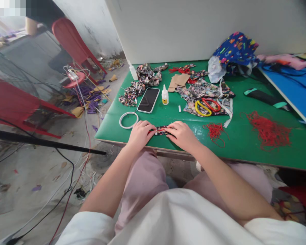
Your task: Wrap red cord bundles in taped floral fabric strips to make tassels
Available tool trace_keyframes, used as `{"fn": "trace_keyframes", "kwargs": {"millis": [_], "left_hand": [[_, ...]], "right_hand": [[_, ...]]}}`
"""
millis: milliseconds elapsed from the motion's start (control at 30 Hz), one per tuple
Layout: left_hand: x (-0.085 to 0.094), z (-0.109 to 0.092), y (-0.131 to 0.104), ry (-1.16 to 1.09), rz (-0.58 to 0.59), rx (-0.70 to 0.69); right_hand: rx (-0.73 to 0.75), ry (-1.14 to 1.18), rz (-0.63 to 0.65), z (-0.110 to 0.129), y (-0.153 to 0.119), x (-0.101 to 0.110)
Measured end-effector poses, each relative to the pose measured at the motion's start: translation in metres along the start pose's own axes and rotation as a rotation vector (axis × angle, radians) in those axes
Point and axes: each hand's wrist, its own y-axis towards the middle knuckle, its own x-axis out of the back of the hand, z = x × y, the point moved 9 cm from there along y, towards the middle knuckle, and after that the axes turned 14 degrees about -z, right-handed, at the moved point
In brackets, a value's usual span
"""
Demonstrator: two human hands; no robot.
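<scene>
A small dark patterned fabric strip with a red cord along it lies at the front edge of the green table. My left hand pinches its left end, beside a small white piece. Its right end is between the fingers of my right hand. A white tape ring lies just behind my left hand. Beyond the hands are a phone and an upright small glue bottle. Scissors with yellow and red handles rest on patterned fabric. Red cord pieces lie right of my right hand.
The green table also bears a larger red cord pile, brown card pieces, a second bottle and a blue patterned cloth. Left are red chairs, cables and a black pole.
</scene>
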Motion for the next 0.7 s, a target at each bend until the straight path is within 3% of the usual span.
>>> {"fn": "trace_keyframes", "kwargs": {"millis": [700], "left_hand": [[-0.0015, 0.0057, -0.0052, -0.038, 0.002, 0.039]], "right_hand": [[0.001, -0.014, -0.014, 0.0000, -0.0004, 0.0003]]}}
